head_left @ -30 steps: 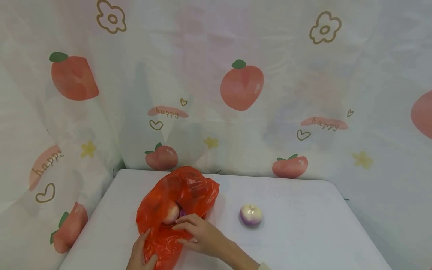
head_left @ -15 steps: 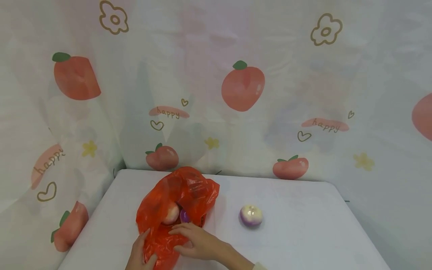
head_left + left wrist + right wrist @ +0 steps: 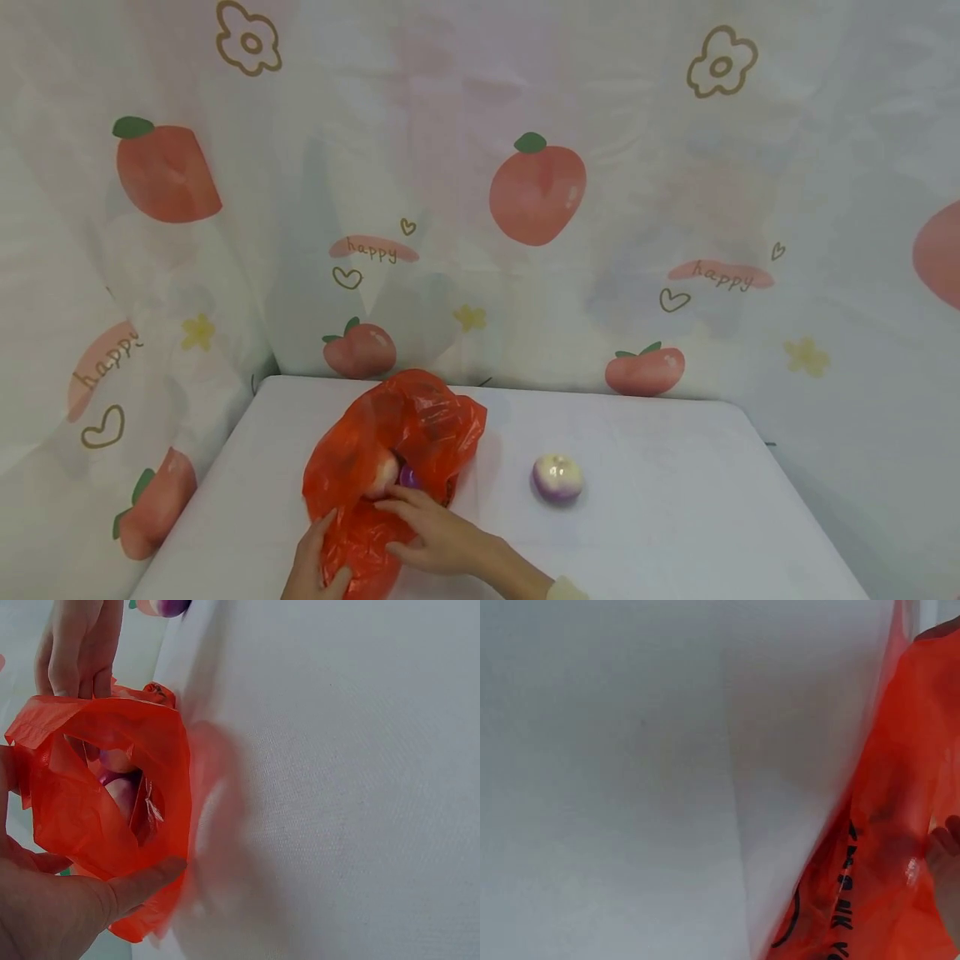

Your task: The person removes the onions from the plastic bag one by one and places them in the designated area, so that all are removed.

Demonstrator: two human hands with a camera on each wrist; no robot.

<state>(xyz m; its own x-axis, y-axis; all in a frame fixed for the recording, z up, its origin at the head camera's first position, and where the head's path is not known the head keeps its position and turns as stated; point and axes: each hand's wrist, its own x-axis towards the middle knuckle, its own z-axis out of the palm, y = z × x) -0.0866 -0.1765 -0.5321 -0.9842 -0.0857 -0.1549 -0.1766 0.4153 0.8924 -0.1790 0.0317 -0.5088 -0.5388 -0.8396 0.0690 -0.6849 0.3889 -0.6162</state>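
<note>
A red plastic bag (image 3: 431, 408) lies on the left part of the table, its mouth toward me. My left hand (image 3: 309, 565) grips the bag's near side, thumb and fingers spread along the opening. My right hand (image 3: 444, 535) reaches in at the mouth with loosely bent fingers, the index fingertip right at a pale pinkish round vegetable (image 3: 384, 477). Beside that shows a shiny purple thing (image 3: 408, 477), partly covered by the bag. Through the mouth, the left wrist view shows rounded purple-and-pale vegetables (image 3: 122, 787). Black lettering marks the bag (image 3: 885, 900) in the right wrist view.
A single purple-and-white round vegetable (image 3: 557, 479), like a turnip or onion, sits right of the bag. White cloth covers the table (image 3: 675, 500). A patterned curtain (image 3: 450, 275) stands close behind its far edge and along the left side.
My right hand drew back slightly toward me, then its index finger came forward over the pinkish vegetable. My left hand and the bag stay almost in place.
</note>
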